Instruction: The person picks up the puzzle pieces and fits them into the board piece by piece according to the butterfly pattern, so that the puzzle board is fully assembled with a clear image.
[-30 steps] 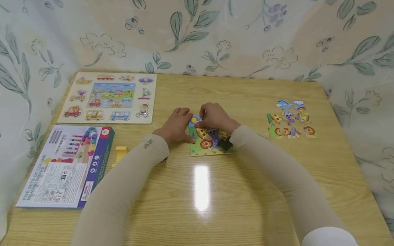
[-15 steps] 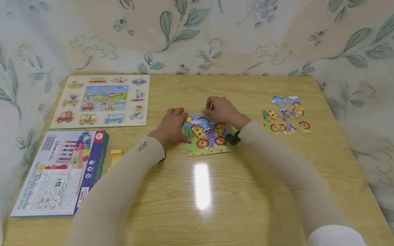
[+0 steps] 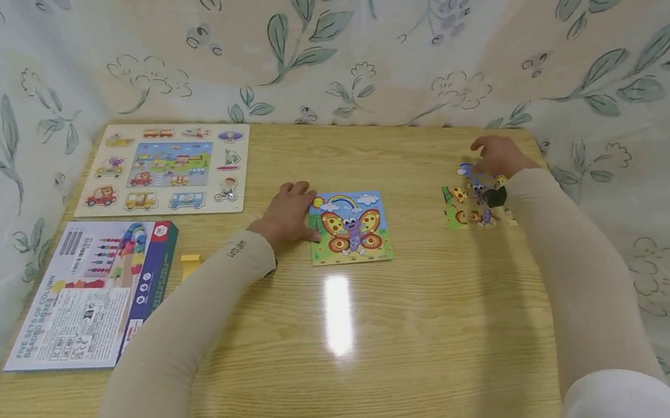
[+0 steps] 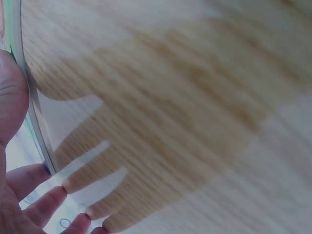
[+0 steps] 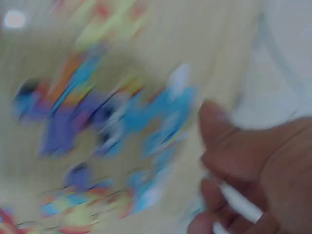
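Note:
A square butterfly picture board [image 3: 354, 231] lies flat in mid-table in the head view. My left hand [image 3: 287, 215] rests at its left edge, thumb on the edge and fingers spread; the left wrist view shows the thumb [image 4: 10, 102] against the board's rim. Off to the right, my right hand [image 3: 498, 156] is over the far side of a group of loose butterfly puzzle pieces [image 3: 459, 215]. In the blurred right wrist view its fingers are loosely bent beside blue pieces [image 5: 168, 117], with nothing visible between them. Hand and wrist hide some pieces.
A pale vehicle puzzle board [image 3: 162, 169] lies at the back left. Nearer is a beaded-boxes toy box [image 3: 83, 297], with a yellow piece [image 3: 190, 264] beside it. A floral cloth [image 3: 318, 47] hangs along the table's back and sides.
My right hand has moved from the butterfly board to the loose pieces on the right, uncovering the whole picture. My left hand has stayed at the board's left edge.

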{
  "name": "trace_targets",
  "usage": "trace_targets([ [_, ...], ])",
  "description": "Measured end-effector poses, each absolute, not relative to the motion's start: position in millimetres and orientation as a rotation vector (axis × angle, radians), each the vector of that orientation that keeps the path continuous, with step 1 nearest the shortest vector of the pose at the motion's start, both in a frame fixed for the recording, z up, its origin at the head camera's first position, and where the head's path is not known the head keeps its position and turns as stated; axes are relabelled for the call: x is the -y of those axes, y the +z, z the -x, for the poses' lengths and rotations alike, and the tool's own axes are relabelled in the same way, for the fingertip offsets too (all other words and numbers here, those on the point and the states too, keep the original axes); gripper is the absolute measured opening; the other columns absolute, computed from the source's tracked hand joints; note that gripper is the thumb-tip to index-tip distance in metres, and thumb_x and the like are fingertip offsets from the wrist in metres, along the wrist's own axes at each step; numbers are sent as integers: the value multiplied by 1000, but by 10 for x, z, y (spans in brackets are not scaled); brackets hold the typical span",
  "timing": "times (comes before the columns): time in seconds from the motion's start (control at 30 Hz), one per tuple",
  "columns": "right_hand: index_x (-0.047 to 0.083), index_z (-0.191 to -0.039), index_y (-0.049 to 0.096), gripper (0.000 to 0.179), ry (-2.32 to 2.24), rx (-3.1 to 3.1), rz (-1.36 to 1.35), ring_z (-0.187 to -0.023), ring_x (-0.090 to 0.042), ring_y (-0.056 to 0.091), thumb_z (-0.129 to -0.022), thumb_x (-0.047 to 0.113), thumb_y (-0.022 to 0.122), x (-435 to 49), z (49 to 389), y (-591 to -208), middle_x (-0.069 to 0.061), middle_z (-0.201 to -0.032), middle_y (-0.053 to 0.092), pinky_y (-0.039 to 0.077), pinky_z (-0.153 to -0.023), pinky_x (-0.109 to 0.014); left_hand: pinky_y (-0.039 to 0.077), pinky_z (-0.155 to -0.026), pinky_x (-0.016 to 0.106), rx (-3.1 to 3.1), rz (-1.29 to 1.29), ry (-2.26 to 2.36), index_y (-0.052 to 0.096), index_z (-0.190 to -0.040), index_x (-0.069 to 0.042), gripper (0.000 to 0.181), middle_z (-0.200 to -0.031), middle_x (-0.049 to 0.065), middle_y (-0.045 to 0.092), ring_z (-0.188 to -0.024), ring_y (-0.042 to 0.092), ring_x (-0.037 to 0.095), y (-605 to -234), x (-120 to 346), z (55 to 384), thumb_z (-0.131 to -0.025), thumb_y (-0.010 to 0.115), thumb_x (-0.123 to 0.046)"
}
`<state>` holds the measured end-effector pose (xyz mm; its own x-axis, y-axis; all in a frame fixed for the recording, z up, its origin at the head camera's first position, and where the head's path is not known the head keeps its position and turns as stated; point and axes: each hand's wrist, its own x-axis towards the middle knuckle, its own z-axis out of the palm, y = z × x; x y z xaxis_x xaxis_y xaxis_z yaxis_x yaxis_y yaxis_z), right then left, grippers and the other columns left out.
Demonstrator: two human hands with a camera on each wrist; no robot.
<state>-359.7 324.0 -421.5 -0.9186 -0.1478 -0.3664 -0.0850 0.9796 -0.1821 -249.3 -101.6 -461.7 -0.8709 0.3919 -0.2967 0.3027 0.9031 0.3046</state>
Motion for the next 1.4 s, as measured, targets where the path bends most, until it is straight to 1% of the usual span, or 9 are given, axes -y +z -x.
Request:
trace_targets([
  [0.3,-7,-130,43,51,-372,-2811,121,-112,-54,44,-91,19,63,-3479,3508,-4535,-41,-123,45,39,-95,-62,22,-117,47,-2727,-544,388,33,-149,-9,95,-157,13,22,-144,17,37,-4557,983,2502,-75,78,-49],
  [0.4,-8,-125,42,50,-376,-2851,50,-113,-54,37,-93,25,62,-3411,3522,-4576,-39,-125,37,37,-94,-62,22,-117,47,-2729,-532,381,33,-149,-8,95,-156,13,23,-144,17,38,-4555,1015,2496,-75,78,-48],
  [0.47,-8,-119,42,46,-368,-2875,37,-108,-50,40,-94,26,60,-3334,3532,-4583,-35,-122,38,39,-88,-59,22,-117,48,-2724,-522,374,33,-149,-7,95,-156,14,24,-143,17,39,-4551,1036,2487,-75,78,-48],
  [0.63,-1,-108,44,29,-413,-2961,124,-87,-39,54,-98,24,55,-2986,3534,-4490,-27,-106,57,43,-75,-50,21,-117,48,-2721,-518,382,32,-149,-6,96,-156,15,23,-143,17,40,-4553,1063,2480,-75,78,-47],
  [0.8,2,-110,53,34,-667,-2934,340,-85,-34,62,-97,33,56,-2307,3456,-4304,-23,-108,63,49,-73,-45,23,-117,47,-2727,-506,370,32,-149,-7,96,-156,14,24,-144,17,38,-4569,1079,2473,-75,78,-47],
  [0.9,3,-106,59,28,-832,-2822,549,-70,-29,64,-94,28,61,-1856,3323,-4185,-19,-93,66,52,-62,-37,23,-117,48,-2731,-504,370,32,-149,-7,95,-156,14,23,-144,17,39,-4567,1074,2467,-76,78,-46],
  [1.0,4,-101,63,19,-925,-2684,701,-61,-31,62,-92,21,65,-1521,3180,-4124,-14,-83,65,51,-55,-32,23,-116,48,-2734,-511,371,32,-149,-7,94,-156,14,23,-143,17,39,-4556,1059,2464,-77,78,-46],
  [1.13,6,-97,66,15,-933,-2564,750,-62,-33,63,-90,19,67,-1287,3069,-4204,-10,-83,64,51,-58,-29,24,-116,49,-2735,-502,379,33,-149,-7,95,-156,14,23,-143,17,39,-4558,1048,2469,-76,78,-47],
  [1.4,8,-95,63,24,-829,-2598,618,-58,-14,56,-86,28,73,-1206,3004,-4511,-8,-83,65,46,-62,-28,29,-104,55,-2775,-482,345,44,-143,-8,96,-139,11,34,-126,26,35,-4614,1007,2498,-68,81,-54],
])
